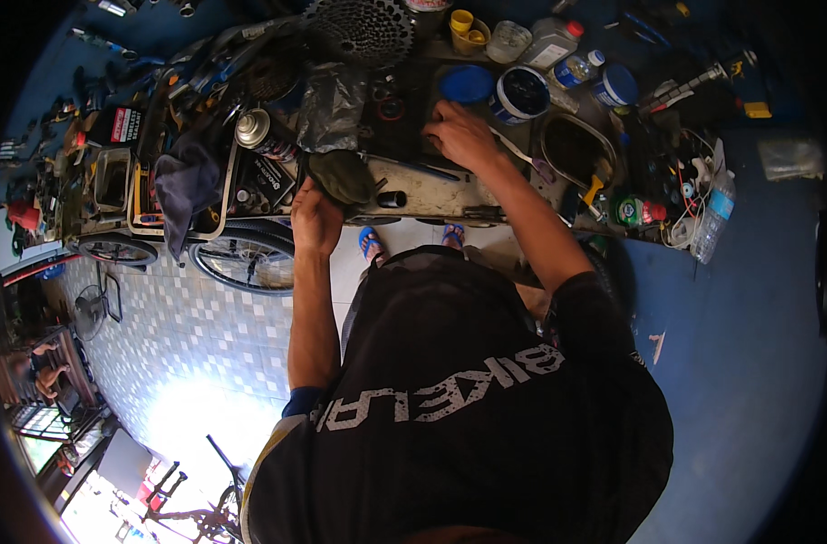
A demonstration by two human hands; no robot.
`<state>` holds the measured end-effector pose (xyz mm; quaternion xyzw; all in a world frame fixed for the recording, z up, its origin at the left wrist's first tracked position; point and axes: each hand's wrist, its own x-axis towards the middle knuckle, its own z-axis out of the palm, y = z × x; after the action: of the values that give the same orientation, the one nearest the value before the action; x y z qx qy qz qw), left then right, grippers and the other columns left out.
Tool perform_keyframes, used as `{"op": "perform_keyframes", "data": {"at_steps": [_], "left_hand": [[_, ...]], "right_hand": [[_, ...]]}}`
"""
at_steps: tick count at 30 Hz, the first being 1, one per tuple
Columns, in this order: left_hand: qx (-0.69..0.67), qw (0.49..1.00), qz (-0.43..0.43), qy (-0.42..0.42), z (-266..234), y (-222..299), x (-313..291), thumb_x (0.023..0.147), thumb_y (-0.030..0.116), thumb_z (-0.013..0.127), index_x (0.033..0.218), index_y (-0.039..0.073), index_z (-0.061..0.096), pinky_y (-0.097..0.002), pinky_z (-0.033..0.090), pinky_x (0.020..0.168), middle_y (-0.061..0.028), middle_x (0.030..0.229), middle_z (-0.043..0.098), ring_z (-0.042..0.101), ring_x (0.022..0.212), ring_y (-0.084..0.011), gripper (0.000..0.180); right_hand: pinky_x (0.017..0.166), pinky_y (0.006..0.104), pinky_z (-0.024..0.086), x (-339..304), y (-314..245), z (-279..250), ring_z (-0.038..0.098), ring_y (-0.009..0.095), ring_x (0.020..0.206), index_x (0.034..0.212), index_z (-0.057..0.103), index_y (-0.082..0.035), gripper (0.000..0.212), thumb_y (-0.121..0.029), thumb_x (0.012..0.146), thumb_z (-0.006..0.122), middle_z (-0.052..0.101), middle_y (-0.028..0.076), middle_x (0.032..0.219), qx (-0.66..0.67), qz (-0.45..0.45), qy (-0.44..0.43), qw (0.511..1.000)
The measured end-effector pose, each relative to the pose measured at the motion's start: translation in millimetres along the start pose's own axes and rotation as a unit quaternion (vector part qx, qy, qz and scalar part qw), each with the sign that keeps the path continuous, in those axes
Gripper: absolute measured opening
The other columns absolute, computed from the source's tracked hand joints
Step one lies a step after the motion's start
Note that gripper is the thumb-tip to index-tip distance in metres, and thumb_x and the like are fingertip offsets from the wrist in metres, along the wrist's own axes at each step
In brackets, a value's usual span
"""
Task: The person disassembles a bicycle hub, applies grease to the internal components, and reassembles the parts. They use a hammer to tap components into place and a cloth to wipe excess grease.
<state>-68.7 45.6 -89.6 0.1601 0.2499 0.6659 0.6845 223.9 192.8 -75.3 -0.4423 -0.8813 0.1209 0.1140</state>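
Observation:
My left hand (315,219) is at the bench's front edge, its fingers closed at the left end of a bunched olive-dark cloth (343,177). Just right of that cloth a short black tube (391,199) lies on the bench. Farther out, my right hand (461,136) hovers over or rests on a dark mat, fingers bent and pressed together; whatever they hold, if anything, is too small to make out. Beyond its knuckles lies a round blue lid (465,83). An uncovered tub of dark grease (520,94) stands to the right of the lid.
A crumpled clear plastic bag (332,107), a spray can (255,130) and a grey rag (187,177) crowd the left side. At the back sits a large cassette (357,32). Bottles, an oval tray (578,150) and a yellow-handled brush (597,186) fill the right. Bicycle wheels (246,258) stand below.

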Motion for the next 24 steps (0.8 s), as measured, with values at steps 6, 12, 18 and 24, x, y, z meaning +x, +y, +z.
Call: {"op": "perform_keyframes", "data": {"at_steps": [6, 12, 18, 24], "left_hand": [[0.025, 1.000, 0.006, 0.004, -3, 0, -4, 0.095, 0.005, 0.046, 0.150, -0.004, 0.050, -0.0492, 0.036, 0.126, -0.0175, 0.151, 0.059, 0.054, 0.143, -0.0317, 0.055], [0.034, 0.999, -0.005, -0.009, -7, -6, -2, 0.101, 0.010, 0.055, 0.148, -0.002, 0.053, -0.0490, 0.037, 0.125, -0.0157, 0.151, 0.060, 0.055, 0.142, -0.0302, 0.048], [0.047, 0.999, -0.016, -0.015, -3, -14, 0, 0.107, 0.015, 0.063, 0.146, -0.001, 0.057, -0.0464, 0.040, 0.123, -0.0131, 0.147, 0.063, 0.058, 0.139, -0.0282, 0.042], [0.047, 0.998, -0.036, -0.005, 10, -26, 4, 0.106, 0.012, 0.067, 0.134, -0.002, 0.065, -0.0403, 0.049, 0.113, -0.0124, 0.132, 0.071, 0.067, 0.123, -0.0243, 0.032]], "right_hand": [[0.094, 0.0429, 0.057, 9, -1, -7, 0.063, 0.028, 0.115, 0.098, 0.078, -0.012, 0.015, -0.012, 0.084, 0.076, 0.062, 0.007, 0.113, -0.034, -0.034, -0.027, 0.998], [0.092, 0.0435, 0.055, 9, 18, -8, 0.065, 0.031, 0.112, 0.100, 0.073, -0.011, 0.020, -0.017, 0.082, 0.080, 0.063, 0.011, 0.113, 0.125, -0.005, 0.053, 0.991], [0.072, 0.0268, 0.054, -1, -1, -43, 0.066, 0.008, 0.078, 0.113, 0.069, -0.007, 0.021, -0.007, 0.092, 0.073, 0.075, 0.001, 0.096, 0.362, 0.106, 0.111, 0.920], [0.070, 0.0335, 0.057, -22, -99, -34, 0.073, 0.020, 0.082, 0.109, 0.072, -0.011, 0.019, -0.015, 0.091, 0.079, 0.069, 0.005, 0.101, 0.334, -0.003, 0.113, 0.936]]}}
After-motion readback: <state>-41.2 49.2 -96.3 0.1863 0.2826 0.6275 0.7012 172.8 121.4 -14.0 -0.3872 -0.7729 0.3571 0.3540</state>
